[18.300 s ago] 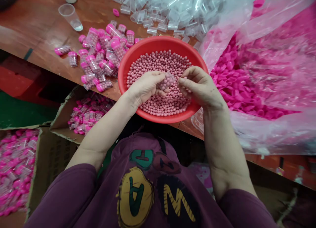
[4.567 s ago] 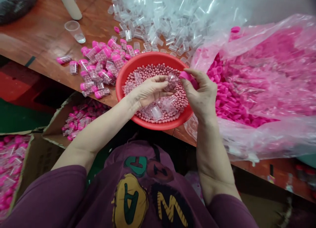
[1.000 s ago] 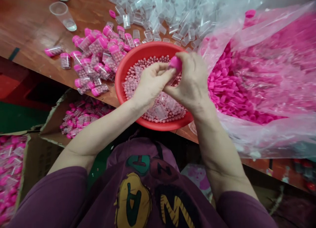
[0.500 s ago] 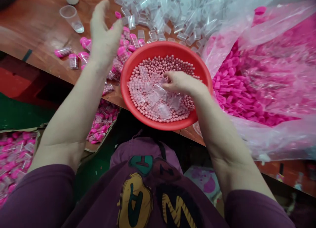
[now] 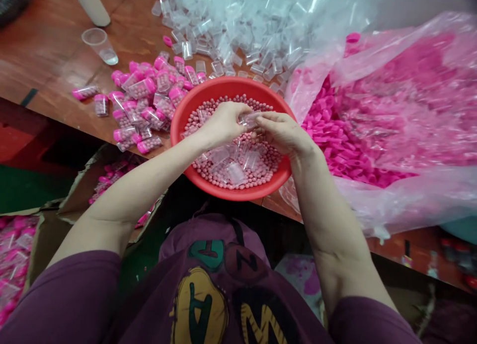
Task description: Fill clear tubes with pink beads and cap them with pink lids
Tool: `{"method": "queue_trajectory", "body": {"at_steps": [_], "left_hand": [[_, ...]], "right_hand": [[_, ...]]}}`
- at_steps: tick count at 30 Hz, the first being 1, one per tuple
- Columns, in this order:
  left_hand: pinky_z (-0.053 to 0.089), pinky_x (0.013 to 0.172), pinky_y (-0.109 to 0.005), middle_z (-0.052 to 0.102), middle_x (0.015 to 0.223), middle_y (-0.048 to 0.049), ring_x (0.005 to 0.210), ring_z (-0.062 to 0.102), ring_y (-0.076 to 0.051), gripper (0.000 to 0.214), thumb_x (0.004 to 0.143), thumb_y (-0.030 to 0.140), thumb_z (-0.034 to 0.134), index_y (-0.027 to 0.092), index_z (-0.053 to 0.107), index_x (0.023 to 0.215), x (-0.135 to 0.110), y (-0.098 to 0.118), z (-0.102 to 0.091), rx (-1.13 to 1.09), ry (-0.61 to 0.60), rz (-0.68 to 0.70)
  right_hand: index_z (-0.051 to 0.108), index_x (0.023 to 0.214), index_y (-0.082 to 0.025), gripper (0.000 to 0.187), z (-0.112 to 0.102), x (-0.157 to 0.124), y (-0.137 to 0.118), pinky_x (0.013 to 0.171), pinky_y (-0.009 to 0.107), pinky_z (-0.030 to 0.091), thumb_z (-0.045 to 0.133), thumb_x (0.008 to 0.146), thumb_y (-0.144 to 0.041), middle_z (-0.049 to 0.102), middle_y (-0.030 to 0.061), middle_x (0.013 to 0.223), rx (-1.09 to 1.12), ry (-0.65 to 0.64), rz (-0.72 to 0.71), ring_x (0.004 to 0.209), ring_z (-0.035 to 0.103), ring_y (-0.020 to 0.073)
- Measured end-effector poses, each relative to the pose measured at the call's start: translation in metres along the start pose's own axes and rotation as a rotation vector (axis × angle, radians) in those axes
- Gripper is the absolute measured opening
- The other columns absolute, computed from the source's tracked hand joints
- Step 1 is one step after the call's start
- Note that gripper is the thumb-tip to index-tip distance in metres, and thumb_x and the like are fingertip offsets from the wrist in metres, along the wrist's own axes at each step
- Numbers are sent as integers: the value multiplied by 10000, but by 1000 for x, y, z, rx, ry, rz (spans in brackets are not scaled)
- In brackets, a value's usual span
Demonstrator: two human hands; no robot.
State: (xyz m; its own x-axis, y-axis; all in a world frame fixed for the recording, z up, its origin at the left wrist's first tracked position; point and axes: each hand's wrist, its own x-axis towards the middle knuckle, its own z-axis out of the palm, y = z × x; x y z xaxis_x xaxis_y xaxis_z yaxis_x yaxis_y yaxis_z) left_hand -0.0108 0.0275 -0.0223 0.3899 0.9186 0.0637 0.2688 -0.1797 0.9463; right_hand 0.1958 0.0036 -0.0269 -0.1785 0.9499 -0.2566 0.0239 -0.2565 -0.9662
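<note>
Over a red basin [image 5: 231, 196] of pink beads [image 5: 238, 180], both hands meet around one small clear plastic container [image 5: 248, 120]. My left hand [image 5: 225, 121] grips its left side with the fingers closed. On the other side, the thumb and fingers of my right hand [image 5: 281, 130] pinch it too. Whether beads are inside it I cannot make out. Several more clear containers [image 5: 235, 173] lie on the beads below the hands. Left of the basin is a pile of filled containers with pink caps [image 5: 143, 88].
A heap of clear containers [image 5: 223, 31] covers the back of the wooden table [image 5: 55, 50]. On the right, an open plastic bag [image 5: 372, 85] holds pink caps [image 5: 328, 125]. A clear cup [image 5: 99, 43] stands back left. Cardboard boxes [image 5: 48, 244] of capped containers sit below the table edge.
My left hand has come from above the capped pile to the basin and closed on a clear container. My right hand has lifted from the beads to meet it. The view has shifted slightly.
</note>
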Motion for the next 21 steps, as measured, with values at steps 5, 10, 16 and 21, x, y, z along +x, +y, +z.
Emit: {"method": "queue_trajectory", "body": {"at_steps": [5,10,16,21], "left_hand": [[502,920,-293,793,920,-29,878,653,-190,203,903,40,721,177,859,961,0,5,13,-20,53,8],[511,1150,-375,776,1149,-91,1158,693,-275,278,823,4,791,185,827,1031,2,-1,24,174,104,104],[564,1036,-365,728,1022,-54,1026,705,-242,259,810,82,889,199,826,1032,9,8,26,-9,141,30],[556,920,-291,757,1155,-42,1003,722,-186,512,759,79,935,208,803,1236,2,14,33,-220,140,30]], "right_hand": [[806,996,-273,461,3,-2,17,713,296,581,1063,738,-556,823,-4,935,131,230,-152,727,683,140],[785,1079,-296,398,9,-3,24,758,342,629,981,838,-545,796,-5,923,30,350,-250,754,705,175],[774,1137,-330,523,6,-5,24,712,351,615,973,830,-704,804,7,971,63,400,-253,794,722,202],[748,968,-267,601,-3,-2,17,597,255,512,1125,649,-610,706,-54,798,386,200,-37,623,549,96]]}}
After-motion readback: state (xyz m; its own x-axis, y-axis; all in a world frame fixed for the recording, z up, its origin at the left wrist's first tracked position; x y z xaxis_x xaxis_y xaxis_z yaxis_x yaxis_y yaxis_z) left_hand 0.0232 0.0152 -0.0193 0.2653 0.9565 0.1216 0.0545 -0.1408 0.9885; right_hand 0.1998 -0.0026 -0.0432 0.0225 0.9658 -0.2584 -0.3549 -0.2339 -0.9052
